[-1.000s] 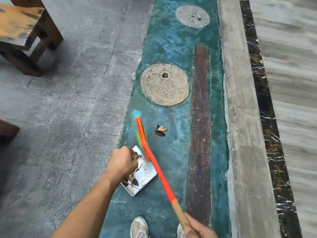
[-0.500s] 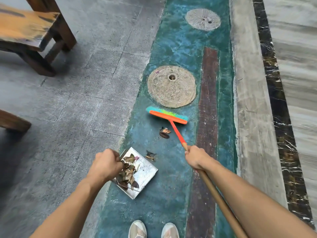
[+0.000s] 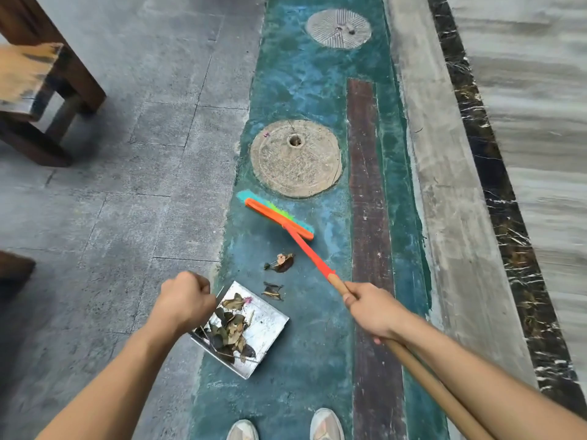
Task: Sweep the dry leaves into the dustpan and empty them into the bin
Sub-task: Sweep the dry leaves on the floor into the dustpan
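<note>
Dustpan of square silver metal (image 3: 270, 325), holding dry brown leaves (image 3: 228, 335), sits on teal floor (image 3: 301, 392); left hand (image 3: 184, 300) fingers curl at its rear corner, grip hidden. Right hand (image 3: 371, 312) fingers clasp orange broom (image 3: 305, 246) by its wooden handle; loose leaves (image 3: 282, 262) lie between pan and bristles.

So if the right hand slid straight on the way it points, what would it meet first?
Probably the broom head, up the handle that the right hand grips; the loose leaves lie just left of that line, though depth is unclear.

On the teal floor strip (image 3: 286, 392) lie a metal dustpan (image 3: 270, 325) and two loose dry leaves (image 3: 281, 262)
</note>
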### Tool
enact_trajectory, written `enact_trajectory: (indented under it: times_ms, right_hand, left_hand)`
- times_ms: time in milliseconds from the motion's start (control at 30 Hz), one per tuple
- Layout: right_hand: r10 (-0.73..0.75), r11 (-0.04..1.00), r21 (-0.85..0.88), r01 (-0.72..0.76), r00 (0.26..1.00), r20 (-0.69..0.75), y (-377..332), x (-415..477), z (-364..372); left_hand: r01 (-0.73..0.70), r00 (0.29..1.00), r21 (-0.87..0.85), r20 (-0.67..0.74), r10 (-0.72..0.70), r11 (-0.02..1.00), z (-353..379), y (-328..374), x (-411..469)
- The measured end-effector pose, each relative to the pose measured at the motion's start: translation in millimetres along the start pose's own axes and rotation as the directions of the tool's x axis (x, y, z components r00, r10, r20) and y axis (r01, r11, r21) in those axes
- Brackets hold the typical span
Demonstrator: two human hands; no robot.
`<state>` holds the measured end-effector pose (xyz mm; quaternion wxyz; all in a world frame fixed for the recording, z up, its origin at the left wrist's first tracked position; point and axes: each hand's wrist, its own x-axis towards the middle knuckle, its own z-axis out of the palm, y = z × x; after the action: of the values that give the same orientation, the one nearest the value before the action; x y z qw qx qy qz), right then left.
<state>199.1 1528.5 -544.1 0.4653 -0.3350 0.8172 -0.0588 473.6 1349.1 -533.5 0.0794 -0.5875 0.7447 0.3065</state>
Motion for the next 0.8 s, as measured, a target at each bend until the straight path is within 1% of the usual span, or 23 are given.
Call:
enact_trajectory:
  times_ms: [133,167,233,300,333,400,500,600,633,700,733,767,800]
  right_hand:
    - [0.011,0.991,-0.135,-0.013,1.0,-0.014,-14.5,18.2,7.5]
    - [0.021,0.99,-0.142,-0.022,1.0,-0.011,-19.0,21.8,13.6]
    - [0.04,0.984,-0.175,-0.03,0.998,0.05,-22.8,21.9,27.6]
    - [0.021,0.965,-0.263,0.018,0.989,0.147,-23.1,7.3,45.9]
    - [0.03,0.969,-0.247,0.011,0.987,0.158,-19.4,-4.4,54.9]
    - [0.051,0.993,-0.117,-0.029,0.98,0.193,-9.5,-31.5,72.8]
    - [-0.013,0.997,-0.066,0.031,0.966,0.258,1.9,-67.3,82.6]
    - [-0.088,0.996,0.059,0.071,0.934,0.347,3.8,-100.6,72.4]
    - [-0.116,0.989,0.126,0.073,0.92,0.375,3.7,-110.7,67.5]
    - [-0.145,0.968,0.244,0.05,0.911,0.387,5.9,-126.9,61.6]
    - [-0.149,0.96,0.276,0.044,0.916,0.373,6.5,-132.5,57.4]
    - [-0.14,0.957,0.288,0.036,0.926,0.351,6.0,-135.9,55.3]
    - [-0.109,0.966,0.259,0.028,0.946,0.305,3.6,-134.1,54.7]
  left_hand:
    - [0.004,0.998,0.001,0.065,-0.004,1.0,6.8,12.6,-2.7]
    - [0.004,0.998,-0.006,0.07,-0.004,1.0,9.3,12.7,-2.8]
    - [-0.009,0.998,-0.018,0.069,0.01,1.0,10.8,11.6,0.6]
    - [-0.01,0.998,0.0,0.061,0.01,1.0,7.0,4.7,3.2]
    - [-0.005,0.998,0.004,0.055,0.004,1.0,5.0,0.9,3.6]
    - [0.001,0.999,0.003,0.044,-0.001,1.0,3.3,-7.5,5.1]
    - [0.025,0.999,-0.016,0.048,-0.024,1.0,3.9,-11.7,3.1]
    - [0.034,0.998,-0.027,0.045,-0.033,0.999,6.6,-13.1,3.5]
    - [0.032,0.999,-0.023,0.039,-0.031,0.999,7.8,-13.5,4.1]
    - [0.032,0.999,-0.048,0.04,-0.03,0.998,11.0,-16.8,3.3]
    - [0.028,0.999,-0.055,0.042,-0.026,0.998,11.1,-16.1,3.1]
    - [0.022,0.999,-0.054,0.046,-0.019,0.998,11.0,-15.6,2.6]
    - [0.015,0.999,-0.046,0.049,-0.013,0.999,10.1,-15.6,2.4]
